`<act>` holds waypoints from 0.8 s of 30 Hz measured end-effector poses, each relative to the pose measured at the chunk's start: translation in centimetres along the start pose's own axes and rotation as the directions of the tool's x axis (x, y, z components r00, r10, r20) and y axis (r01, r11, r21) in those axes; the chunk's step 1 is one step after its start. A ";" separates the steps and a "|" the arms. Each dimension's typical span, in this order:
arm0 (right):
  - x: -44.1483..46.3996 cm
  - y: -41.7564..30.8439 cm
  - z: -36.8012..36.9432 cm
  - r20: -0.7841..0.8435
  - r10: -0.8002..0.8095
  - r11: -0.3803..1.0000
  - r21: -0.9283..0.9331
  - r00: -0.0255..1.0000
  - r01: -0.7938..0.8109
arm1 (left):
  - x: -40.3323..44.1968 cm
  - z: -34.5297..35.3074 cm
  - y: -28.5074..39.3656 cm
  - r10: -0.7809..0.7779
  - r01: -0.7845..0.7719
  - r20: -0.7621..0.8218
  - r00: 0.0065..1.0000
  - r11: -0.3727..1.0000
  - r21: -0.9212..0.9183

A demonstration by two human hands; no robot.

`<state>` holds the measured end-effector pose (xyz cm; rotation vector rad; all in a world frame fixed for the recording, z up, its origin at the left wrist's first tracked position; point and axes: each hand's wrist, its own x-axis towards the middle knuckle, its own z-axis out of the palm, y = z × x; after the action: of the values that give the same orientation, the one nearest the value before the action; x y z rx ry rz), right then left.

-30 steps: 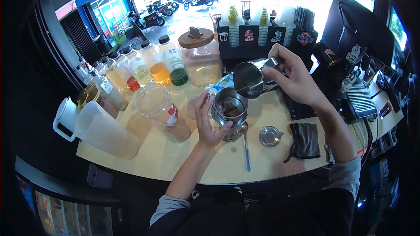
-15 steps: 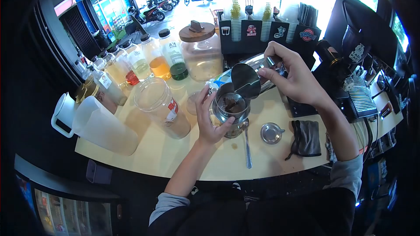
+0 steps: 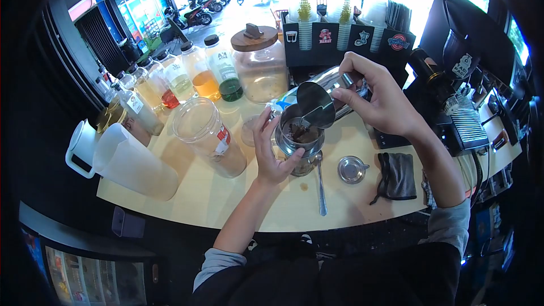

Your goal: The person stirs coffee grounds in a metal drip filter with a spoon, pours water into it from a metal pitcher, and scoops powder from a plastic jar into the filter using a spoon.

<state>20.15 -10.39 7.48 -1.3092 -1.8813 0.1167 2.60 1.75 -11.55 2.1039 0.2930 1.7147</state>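
Observation:
My left hand (image 3: 273, 153) has its fingers and thumb around a metal drip filter (image 3: 292, 146), which stands on a glass on the table. Dark liquid or grounds show inside the filter. My right hand (image 3: 377, 95) grips the handle of a steel pitcher (image 3: 316, 105), tilted with its mouth right over the filter. A thin dark streak shows at the spout, too small to make out clearly. Just right of the glass lies a long spoon (image 3: 322, 190). Farther right are a small round metal lid (image 3: 352, 170) and a dark cloth pouch (image 3: 396, 177).
On the left stand an open clear jar (image 3: 211, 139), a white pitcher (image 3: 133, 161) and several syrup bottles (image 3: 205, 84). A wooden-lidded glass jar (image 3: 260, 71) and a black cup holder (image 3: 348, 42) are behind my hands. A coffee machine (image 3: 470, 122) stands at the right.
The steel pitcher has tipped further and its mouth has come lower over the filter. My right hand has moved slightly left with it. My left hand keeps its hold on the filter.

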 end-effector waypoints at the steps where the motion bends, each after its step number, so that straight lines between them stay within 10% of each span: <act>1: 0.0 -0.1 0.0 0.003 0.000 1.000 -0.011 1.000 0.000 | 0.0 0.0 0.0 0.000 0.000 0.000 1.000 1.000 0.000; 24: 0.0 0.3 -0.4 -0.059 -0.010 1.000 -0.025 0.998 0.009 | 0.1 -0.1 0.3 -0.017 0.017 0.030 0.999 1.000 0.026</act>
<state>20.67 -10.38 7.63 -1.3059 -1.8439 0.0493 2.45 1.59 -11.33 2.1369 0.3244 1.6770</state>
